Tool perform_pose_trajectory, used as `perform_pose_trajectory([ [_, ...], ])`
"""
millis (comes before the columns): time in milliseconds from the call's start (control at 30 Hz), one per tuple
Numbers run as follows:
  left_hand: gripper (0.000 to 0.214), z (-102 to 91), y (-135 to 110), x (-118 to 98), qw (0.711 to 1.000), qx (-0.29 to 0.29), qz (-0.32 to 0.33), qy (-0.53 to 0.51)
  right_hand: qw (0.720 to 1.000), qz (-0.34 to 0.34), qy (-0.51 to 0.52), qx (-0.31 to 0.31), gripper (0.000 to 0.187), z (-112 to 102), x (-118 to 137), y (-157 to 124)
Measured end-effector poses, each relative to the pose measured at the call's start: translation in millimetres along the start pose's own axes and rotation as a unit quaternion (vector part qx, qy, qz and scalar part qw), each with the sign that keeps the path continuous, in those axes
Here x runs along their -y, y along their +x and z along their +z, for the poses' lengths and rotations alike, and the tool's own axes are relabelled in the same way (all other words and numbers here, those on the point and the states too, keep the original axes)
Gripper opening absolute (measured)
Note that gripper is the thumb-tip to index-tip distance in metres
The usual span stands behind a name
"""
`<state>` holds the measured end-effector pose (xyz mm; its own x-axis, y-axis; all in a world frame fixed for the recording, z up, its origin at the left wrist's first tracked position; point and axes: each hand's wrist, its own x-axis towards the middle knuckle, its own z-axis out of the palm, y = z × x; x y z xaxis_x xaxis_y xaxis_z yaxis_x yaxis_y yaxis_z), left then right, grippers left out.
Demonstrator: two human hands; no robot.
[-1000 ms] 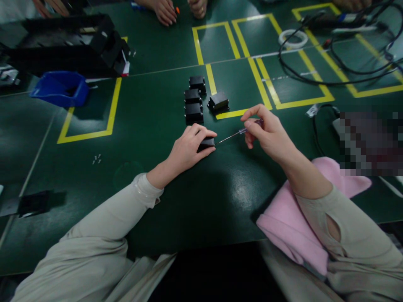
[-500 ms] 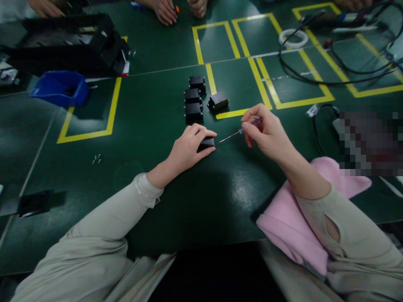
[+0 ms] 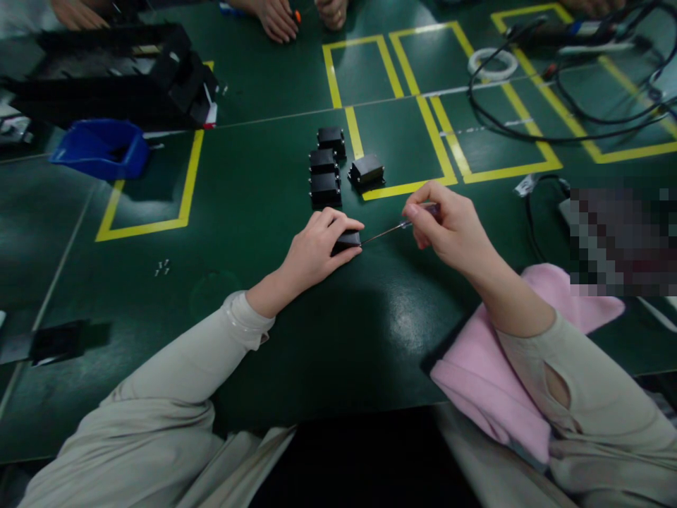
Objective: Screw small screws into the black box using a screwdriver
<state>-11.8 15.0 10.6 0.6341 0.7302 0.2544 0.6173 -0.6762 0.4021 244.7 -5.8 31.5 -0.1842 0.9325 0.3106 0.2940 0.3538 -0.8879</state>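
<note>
My left hand (image 3: 317, 247) is closed around a small black block (image 3: 347, 241) on the green table, thumb and fingers at its sides. In my right hand (image 3: 441, 222) is a screwdriver (image 3: 388, 231) with a clear purplish handle, pinched between thumb and fingers. Its thin shaft slants down to the left, and the tip meets the block's right end. Just beyond my left hand, several similar black blocks with silver screws at their ends stand in a column (image 3: 324, 187). One more block (image 3: 367, 170) sits to the right of them.
A few small screws (image 3: 162, 267) lie at left. Behind them are a blue bin (image 3: 100, 149) and a long black tray (image 3: 106, 85). A pink cloth (image 3: 497, 381) lies under my right forearm. Black cables (image 3: 529, 134) and a white ring (image 3: 493, 65) are at right. Other people's hands (image 3: 278, 19) rest across the table.
The fingers of my right hand have shifted slightly on the screwdriver's handle, which has turned a little. My left hand and the block have stayed put.
</note>
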Motion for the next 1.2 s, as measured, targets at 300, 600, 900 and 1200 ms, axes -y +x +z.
perform_pose_trajectory([
  [300, 0.033, -0.1, -0.3, 0.0, 1.000, 0.006, -0.008, -0.001, 0.999, 0.030, 0.030, 0.005, 0.028, -0.5, 4.4, 0.6],
  [600, 0.033, -0.5, 0.1, -1.0, 1.000, 0.012, -0.014, 0.004, 0.999, 0.026, 0.036, 0.002, 0.018, 0.1, 3.1, 0.8],
  [900, 0.033, -0.4, -0.1, -1.4, 1.000, 0.007, -0.012, 0.001, 0.999, 0.028, 0.041, 0.004, 0.017, -0.2, 3.4, 1.2],
  [1200, 0.033, -0.6, 0.0, -0.7, 1.000, 0.008, -0.011, -0.001, 0.998, 0.041, 0.050, 0.012, 0.027, -1.1, 3.8, 1.3],
])
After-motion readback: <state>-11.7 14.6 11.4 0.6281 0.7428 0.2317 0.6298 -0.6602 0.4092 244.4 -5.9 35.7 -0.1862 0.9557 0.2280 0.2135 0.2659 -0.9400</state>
